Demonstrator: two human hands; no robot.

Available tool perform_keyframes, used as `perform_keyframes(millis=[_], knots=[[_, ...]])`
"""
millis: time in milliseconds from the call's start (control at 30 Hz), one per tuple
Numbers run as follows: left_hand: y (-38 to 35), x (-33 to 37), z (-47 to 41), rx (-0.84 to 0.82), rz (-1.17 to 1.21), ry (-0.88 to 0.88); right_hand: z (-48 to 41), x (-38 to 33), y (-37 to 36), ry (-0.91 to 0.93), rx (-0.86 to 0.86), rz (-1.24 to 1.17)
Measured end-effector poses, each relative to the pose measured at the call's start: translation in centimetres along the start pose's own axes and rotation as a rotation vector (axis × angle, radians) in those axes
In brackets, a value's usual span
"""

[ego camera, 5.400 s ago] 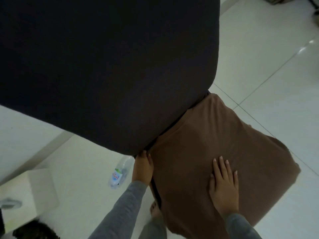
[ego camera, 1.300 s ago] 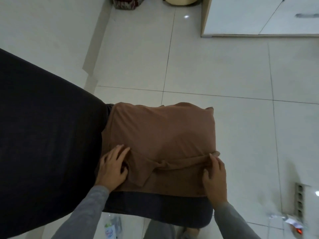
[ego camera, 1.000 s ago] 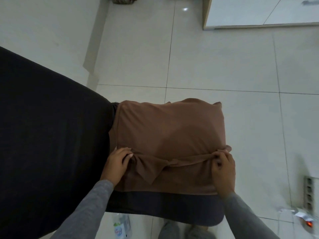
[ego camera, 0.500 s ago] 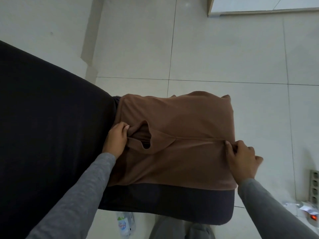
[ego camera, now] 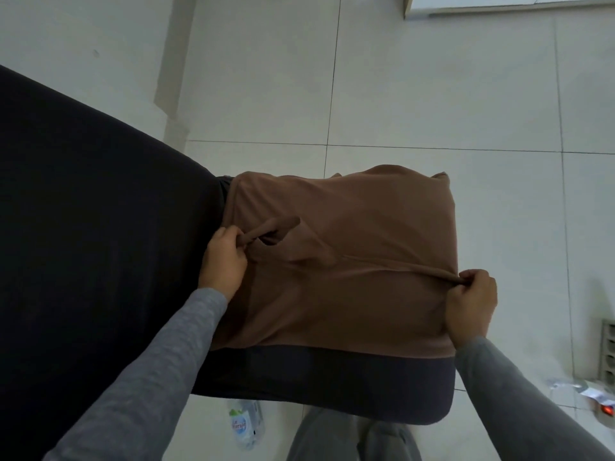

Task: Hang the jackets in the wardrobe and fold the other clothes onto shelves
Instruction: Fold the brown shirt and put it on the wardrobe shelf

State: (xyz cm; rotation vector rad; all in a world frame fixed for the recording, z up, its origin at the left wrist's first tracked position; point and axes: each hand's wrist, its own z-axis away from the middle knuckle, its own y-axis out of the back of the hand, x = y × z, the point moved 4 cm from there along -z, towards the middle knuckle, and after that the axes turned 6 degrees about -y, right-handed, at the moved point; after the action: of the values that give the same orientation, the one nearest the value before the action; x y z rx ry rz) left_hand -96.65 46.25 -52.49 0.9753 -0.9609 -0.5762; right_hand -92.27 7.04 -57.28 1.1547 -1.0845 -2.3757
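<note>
At frame centre, brown garment: spread flat over a dark cushion, covering nearly all of its top and leaving only the near edge bare.
Look of the garment: plain, soft, matte brown cloth, already doubled into a rough square; a raised crease runs across it from left to right, with a small loose flap standing up near its left end.
Left hand: at the garment's left edge, thumb and fingers pinched together on the left end of the crease.
Right hand: at the right edge, fingers curled and clamped on the other end of the same crease.
Why held so: gripping both ends probably keeps the fold line taut and straight, so the near part can be carried over evenly; this looks like a mid-fold step.
Why on the cushion: it seems to serve as a raised, flat folding surface.
Left of frame: a large black upholstered surface touches the cushion.
Below: a water bottle lies on the tiled floor.
Right edge: a power strip; white cabinet at upper right.
</note>
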Motion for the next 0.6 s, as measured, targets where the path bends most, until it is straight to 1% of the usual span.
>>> perform_keyframes(millis=[133, 167, 233, 300, 333, 400, 467, 500, 600], knots=[[-0.1, 1.1, 0.9, 0.054, 0.061, 0.016, 0.9, -0.4, -0.2, -0.049, 0.069, 0.086], [0.0, 1.1, 1.8, 0.077, 0.062, 0.014, 1.7, -0.5, -0.1, -0.035, 0.09, 0.089], [0.2, 0.6, 4.2, 0.142, 0.036, 0.032, 3.6, -1.2, -0.1, 0.067, 0.104, 0.077], [-0.1, -0.3, 7.2, 0.171, -0.028, 0.057, 5.9, -1.7, -0.4, 0.233, 0.061, 0.083], [-0.5, -0.7, 8.8, 0.15, -0.082, 0.064, 7.2, -1.9, -0.7, 0.319, 0.018, 0.085], [-1.6, -1.7, 11.4, 0.025, -0.181, 0.132, 9.5, -1.6, -1.9, 0.446, -0.099, 0.106], [-2.1, -3.0, 13.2, -0.104, -0.223, 0.242, 11.5, -0.8, -3.2, 0.48, -0.193, 0.171], [-2.2, -3.3, 13.5, -0.141, -0.234, 0.264, 12.0, -0.6, -3.7, 0.478, -0.207, 0.204], [-1.9, -3.7, 12.9, -0.205, -0.328, 0.205, 12.7, -0.3, -4.3, 0.487, -0.223, 0.253]])
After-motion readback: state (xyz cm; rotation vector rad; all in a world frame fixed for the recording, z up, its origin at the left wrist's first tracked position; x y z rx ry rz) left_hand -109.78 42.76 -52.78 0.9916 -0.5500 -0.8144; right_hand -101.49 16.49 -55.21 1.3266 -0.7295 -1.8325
